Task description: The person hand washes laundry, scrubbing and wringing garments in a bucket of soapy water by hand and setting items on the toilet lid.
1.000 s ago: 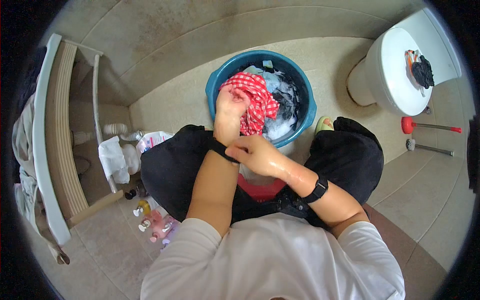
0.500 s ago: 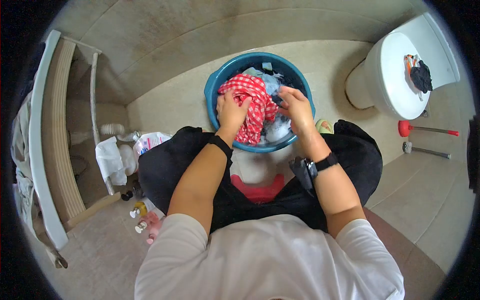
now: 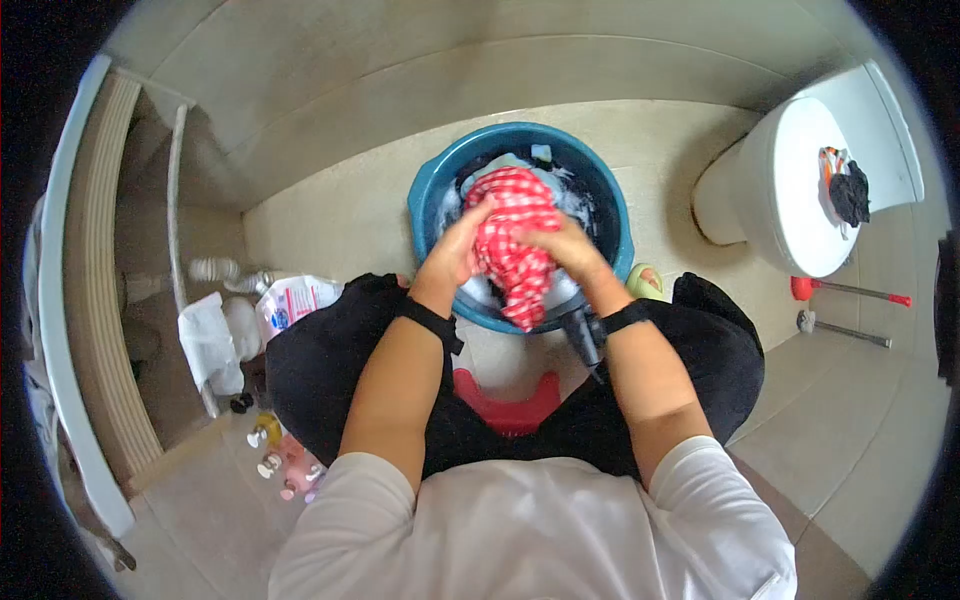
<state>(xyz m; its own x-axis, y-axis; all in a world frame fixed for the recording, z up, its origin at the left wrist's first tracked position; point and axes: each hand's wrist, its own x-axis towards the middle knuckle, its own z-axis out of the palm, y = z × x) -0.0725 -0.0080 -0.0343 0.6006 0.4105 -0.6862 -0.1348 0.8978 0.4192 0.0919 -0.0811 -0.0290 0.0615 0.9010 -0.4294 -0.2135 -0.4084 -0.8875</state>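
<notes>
A red and white checked cloth (image 3: 515, 215) is bunched up between my two hands over a blue tub (image 3: 423, 215). My left hand (image 3: 460, 245) grips its left side, and my right hand (image 3: 565, 245), slightly blurred, is closed on its right side. One end of the cloth hangs down over the tub's near rim. Below and around it in the tub lie light blue and dark clothes (image 3: 575, 195) with white suds. Black bands circle both wrists, and a dark piece dangles at the right one.
A red stool (image 3: 510, 405) shows between my legs. To the right are a toilet (image 3: 800, 190) with a black item on its lid, a red plunger (image 3: 850, 291) and a brush (image 3: 850, 330). Pump bottles (image 3: 290, 465) and a detergent bag (image 3: 295, 300) stand at the left.
My right hand has moved from the arm band to the cloth, and my left hand has taken hold of it too. The cloth is now gathered up, with its lower end over the near rim.
</notes>
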